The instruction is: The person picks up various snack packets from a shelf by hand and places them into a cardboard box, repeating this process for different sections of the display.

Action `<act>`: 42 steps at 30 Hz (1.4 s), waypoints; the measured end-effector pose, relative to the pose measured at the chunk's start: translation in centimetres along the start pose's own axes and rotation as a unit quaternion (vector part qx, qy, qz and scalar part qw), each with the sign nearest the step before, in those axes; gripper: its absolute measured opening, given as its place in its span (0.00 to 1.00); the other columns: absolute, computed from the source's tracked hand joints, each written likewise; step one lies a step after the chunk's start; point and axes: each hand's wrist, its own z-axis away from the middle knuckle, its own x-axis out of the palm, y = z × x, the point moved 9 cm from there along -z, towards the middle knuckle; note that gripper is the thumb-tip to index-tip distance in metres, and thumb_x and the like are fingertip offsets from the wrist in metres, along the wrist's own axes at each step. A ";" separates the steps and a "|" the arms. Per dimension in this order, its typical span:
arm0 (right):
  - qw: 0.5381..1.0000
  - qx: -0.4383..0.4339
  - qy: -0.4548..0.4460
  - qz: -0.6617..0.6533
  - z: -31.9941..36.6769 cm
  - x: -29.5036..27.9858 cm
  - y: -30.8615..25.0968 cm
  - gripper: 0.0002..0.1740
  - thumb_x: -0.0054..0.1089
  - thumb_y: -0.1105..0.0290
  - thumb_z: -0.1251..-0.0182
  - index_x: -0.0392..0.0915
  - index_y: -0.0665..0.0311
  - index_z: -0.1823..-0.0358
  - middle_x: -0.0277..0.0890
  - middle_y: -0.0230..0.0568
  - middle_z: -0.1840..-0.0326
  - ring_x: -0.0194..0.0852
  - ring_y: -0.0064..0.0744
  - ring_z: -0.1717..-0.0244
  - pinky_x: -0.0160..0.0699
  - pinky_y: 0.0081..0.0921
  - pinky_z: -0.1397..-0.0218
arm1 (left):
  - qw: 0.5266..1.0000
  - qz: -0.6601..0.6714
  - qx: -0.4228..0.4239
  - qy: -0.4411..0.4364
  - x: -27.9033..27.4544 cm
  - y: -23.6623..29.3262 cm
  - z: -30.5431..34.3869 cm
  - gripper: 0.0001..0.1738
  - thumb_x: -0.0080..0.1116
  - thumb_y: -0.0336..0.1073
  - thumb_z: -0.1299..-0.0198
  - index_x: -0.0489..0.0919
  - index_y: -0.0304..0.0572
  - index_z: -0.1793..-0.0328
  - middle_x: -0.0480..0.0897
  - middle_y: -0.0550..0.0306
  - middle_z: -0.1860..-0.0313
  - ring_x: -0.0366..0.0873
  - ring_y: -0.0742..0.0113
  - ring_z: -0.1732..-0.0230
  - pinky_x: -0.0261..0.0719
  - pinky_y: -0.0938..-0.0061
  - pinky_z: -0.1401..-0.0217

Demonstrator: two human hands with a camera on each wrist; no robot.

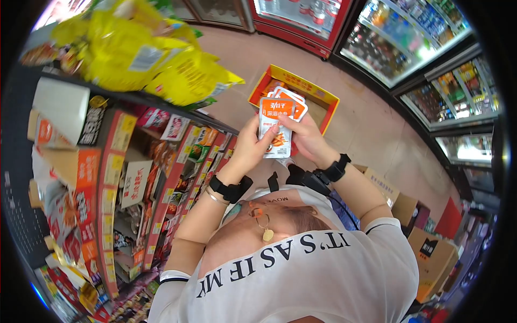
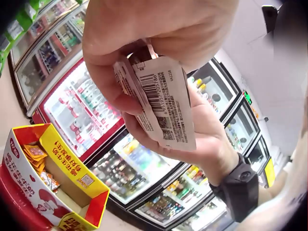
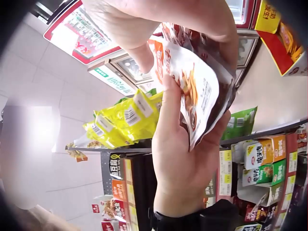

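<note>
Both hands hold a small stack of orange-and-white snack packets (image 1: 276,132) in front of the body. The left hand (image 1: 249,149) grips the near left side of the stack, its thumb across the front packet. From the right, the right hand (image 1: 311,141) pinches the stack, with its thumb near the top packet's edge. Several packets fan out behind the front one. Fish-like pieces are pictured on the front packet (image 3: 195,89) in the right wrist view. The left wrist view shows a packet's white back (image 2: 168,103) with a barcode. Some fingers are hidden behind the stack.
Beyond the hands stands an open yellow-and-red box (image 1: 325,96) with some orange packets (image 2: 34,155) inside. Snack shelves (image 1: 153,226) run along the left, topped by large yellow bags (image 1: 156,59). Drink coolers (image 1: 404,40) line the far side; cardboard boxes (image 1: 431,258) stand at right.
</note>
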 end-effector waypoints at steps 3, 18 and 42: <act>0.999 0.021 0.030 -0.035 -1.1 -3.2 2.2 0.21 0.59 0.76 0.40 0.67 0.64 0.45 0.75 0.36 0.52 0.74 0.25 0.52 0.74 0.25 0.49 | 0.998 -0.039 -0.049 -0.021 1.6 -3.0 -1.4 0.19 0.59 0.34 0.41 0.68 0.34 0.48 0.77 0.52 0.55 0.74 0.72 0.53 0.73 0.76 0.51; 0.927 0.260 0.212 -0.165 -8.9 -24.2 14.7 0.15 0.53 0.76 0.38 0.71 0.70 0.49 0.78 0.48 0.55 0.80 0.44 0.58 0.82 0.41 0.56 | 0.968 -0.085 -0.226 -0.068 6.9 -18.5 -7.4 0.39 0.58 0.41 0.40 0.51 0.36 0.28 0.69 0.39 0.40 0.71 0.54 0.43 0.69 0.67 0.41; 0.756 0.222 0.352 0.505 -20.3 -41.0 16.2 0.30 0.73 0.63 0.54 0.74 0.72 0.52 0.78 0.49 0.53 0.77 0.45 0.51 0.75 0.32 0.48 | 0.945 0.032 -0.326 0.016 1.6 -24.3 -1.8 0.15 0.53 0.28 0.40 0.72 0.37 0.46 0.76 0.58 0.50 0.74 0.72 0.53 0.75 0.80 0.54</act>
